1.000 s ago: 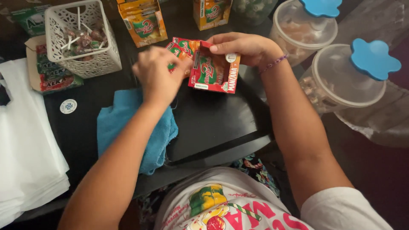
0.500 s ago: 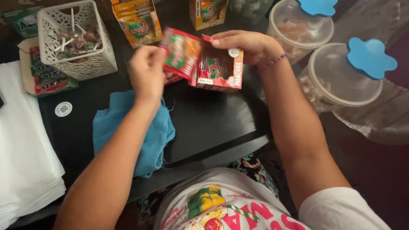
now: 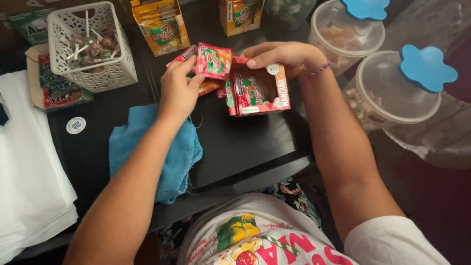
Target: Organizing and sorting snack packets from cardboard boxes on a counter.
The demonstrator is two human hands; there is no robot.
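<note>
The left hand [image 3: 179,91] pinches 1 red sachet [image 3: 214,60]; the right hand [image 3: 284,58] grips the open red box [image 3: 257,93] just beside it. Tilted, that box could spill more sachets by the left fingers.

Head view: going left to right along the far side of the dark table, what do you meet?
White lattice basket of lollipops → orange sachet box → left hand holding red sachets → red sachet box under the right hand → two clear tubs, blue flower-shaped knobs.
</note>
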